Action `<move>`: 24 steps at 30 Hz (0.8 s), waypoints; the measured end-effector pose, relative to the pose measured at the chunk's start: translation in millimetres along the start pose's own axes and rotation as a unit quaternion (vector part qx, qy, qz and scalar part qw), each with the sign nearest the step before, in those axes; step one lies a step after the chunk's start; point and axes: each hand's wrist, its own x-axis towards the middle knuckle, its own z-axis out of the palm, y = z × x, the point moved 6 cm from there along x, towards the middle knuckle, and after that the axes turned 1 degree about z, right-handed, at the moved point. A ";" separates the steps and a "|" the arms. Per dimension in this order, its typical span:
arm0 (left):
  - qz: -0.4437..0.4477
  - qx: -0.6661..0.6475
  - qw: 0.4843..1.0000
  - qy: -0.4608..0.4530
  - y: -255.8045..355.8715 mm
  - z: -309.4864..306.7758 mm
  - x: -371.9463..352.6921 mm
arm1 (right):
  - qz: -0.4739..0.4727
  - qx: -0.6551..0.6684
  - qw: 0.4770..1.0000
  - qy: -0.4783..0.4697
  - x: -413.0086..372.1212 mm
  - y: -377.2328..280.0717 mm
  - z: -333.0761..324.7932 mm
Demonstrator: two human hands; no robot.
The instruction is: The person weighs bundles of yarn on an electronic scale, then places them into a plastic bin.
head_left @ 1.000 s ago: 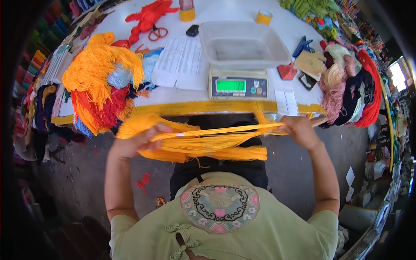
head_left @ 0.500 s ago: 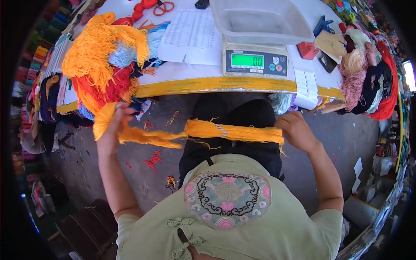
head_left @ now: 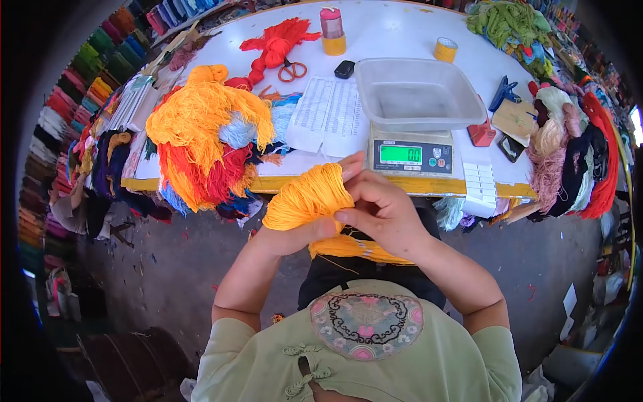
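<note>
A thick skein of orange yarn (head_left: 308, 197) is wrapped over my left hand (head_left: 305, 233), in front of the table edge. My right hand (head_left: 383, 209) touches the skein's right end, fingers bent together near my left fingertips; what it pinches is too small to make out. Beneath both hands a flat bundle of orange yarn (head_left: 365, 249) lies across my lap, partly covered by them. A tangled orange pile (head_left: 201, 120) sits on red yarn (head_left: 201, 171) at the table's left front. Behind my hands stands the scale (head_left: 412, 157), reading 0.0, with a clear plastic tray (head_left: 420, 94) on top.
The white table (head_left: 385, 27) holds a printed sheet (head_left: 327, 114), red-handled scissors (head_left: 292, 70), a tape roll (head_left: 445, 49), a blue clamp (head_left: 503, 92) and a red stapler-like object (head_left: 481, 133). Coloured yarn (head_left: 546, 137) hangs at the right. Another person (head_left: 70, 208) is partly visible at far left.
My left hand has moved right and up with the skein. My right hand has left the lap bundle's right end and come to the skein. The view now takes in more of the table.
</note>
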 end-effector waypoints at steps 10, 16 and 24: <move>-0.124 -0.067 0.984 0.110 -19.4 16.5 0.2 | 0.088 0.117 0.989 -0.026 -10.2 1.7 -30.8; -0.142 -0.104 0.980 0.093 -25.4 17.5 -3.1 | 0.147 0.278 0.948 -0.056 -14.7 9.7 -23.4; -0.104 0.024 0.993 0.052 -14.5 24.9 2.2 | 0.165 0.287 0.939 -0.091 -18.7 11.4 -25.6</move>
